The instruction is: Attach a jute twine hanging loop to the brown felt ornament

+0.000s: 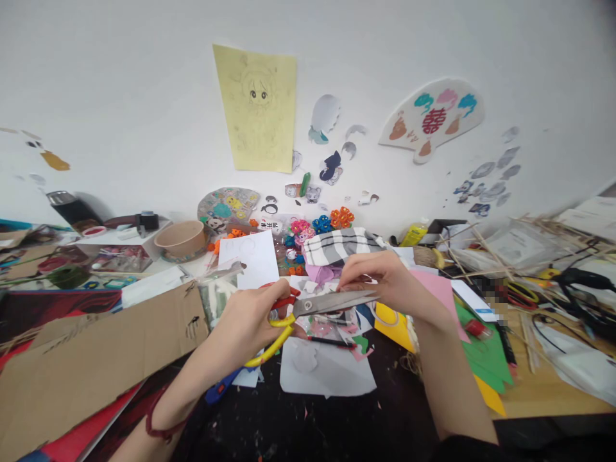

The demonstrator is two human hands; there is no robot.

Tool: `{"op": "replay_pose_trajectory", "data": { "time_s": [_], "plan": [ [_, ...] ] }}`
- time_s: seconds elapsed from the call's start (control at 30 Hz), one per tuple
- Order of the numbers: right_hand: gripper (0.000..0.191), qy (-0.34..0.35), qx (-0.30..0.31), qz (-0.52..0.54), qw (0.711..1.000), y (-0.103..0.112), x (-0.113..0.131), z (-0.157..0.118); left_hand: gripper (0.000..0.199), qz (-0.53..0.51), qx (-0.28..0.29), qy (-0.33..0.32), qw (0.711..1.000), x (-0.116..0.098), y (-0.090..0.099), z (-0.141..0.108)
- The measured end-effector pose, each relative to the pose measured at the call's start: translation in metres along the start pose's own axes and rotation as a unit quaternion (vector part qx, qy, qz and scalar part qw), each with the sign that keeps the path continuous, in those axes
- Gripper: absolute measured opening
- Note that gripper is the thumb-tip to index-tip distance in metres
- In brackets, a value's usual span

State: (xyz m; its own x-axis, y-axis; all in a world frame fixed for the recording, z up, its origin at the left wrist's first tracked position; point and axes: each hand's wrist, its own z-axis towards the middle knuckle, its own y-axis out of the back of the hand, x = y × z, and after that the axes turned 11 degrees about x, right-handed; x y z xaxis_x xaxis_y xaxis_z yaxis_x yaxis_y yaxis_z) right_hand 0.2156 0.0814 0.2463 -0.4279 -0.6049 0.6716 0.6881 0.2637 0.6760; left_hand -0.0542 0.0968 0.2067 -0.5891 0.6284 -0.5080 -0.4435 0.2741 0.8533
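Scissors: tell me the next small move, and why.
I'd ease the right hand slightly away from the scissors before any cut: the left hand grips them, and the blades point rightward, appearing just below the right hand's bent fingers.

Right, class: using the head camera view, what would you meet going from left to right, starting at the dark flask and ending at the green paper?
Dark flask → round tan bowl → left hand → right hand → green paper. The scissors overlap both hands, so are left out.
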Motion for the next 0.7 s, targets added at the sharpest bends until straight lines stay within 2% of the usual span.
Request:
{"op": "replay_pose_trajectory", "data": {
  "time_s": [0.1,0.2,0.3,0.43,0.53,0.7],
  "plan": [
    [0.015,0.003,-0.01,-0.005,1.0,0.0,-0.004,0.0,0.034,-0.037,-0.015,0.003,0.999,0.002,-0.003,0.001],
    [0.013,0.004,-0.024,0.021,0.999,-0.003,-0.012,0.002,0.035,-0.147,-0.065,0.024,0.987,0.004,-0.01,0.005],
    [0.017,-0.01,-0.042,0.073,0.996,-0.008,-0.023,0.006,0.032,-0.269,-0.122,0.024,0.955,-0.001,-0.018,0.016],
    [0.02,-0.018,-0.068,0.125,0.99,-0.017,-0.038,0.016,0.041,-0.395,-0.199,-0.005,0.897,-0.016,-0.026,0.041],
    [0.022,-0.027,-0.075,0.165,0.983,-0.021,-0.048,0.025,0.043,-0.462,-0.209,-0.027,0.861,-0.026,-0.031,0.06],
    [0.026,-0.032,-0.086,0.185,0.979,-0.02,-0.069,0.031,0.043,-0.501,-0.223,-0.027,0.836,-0.031,-0.038,0.086]
  ]
}}
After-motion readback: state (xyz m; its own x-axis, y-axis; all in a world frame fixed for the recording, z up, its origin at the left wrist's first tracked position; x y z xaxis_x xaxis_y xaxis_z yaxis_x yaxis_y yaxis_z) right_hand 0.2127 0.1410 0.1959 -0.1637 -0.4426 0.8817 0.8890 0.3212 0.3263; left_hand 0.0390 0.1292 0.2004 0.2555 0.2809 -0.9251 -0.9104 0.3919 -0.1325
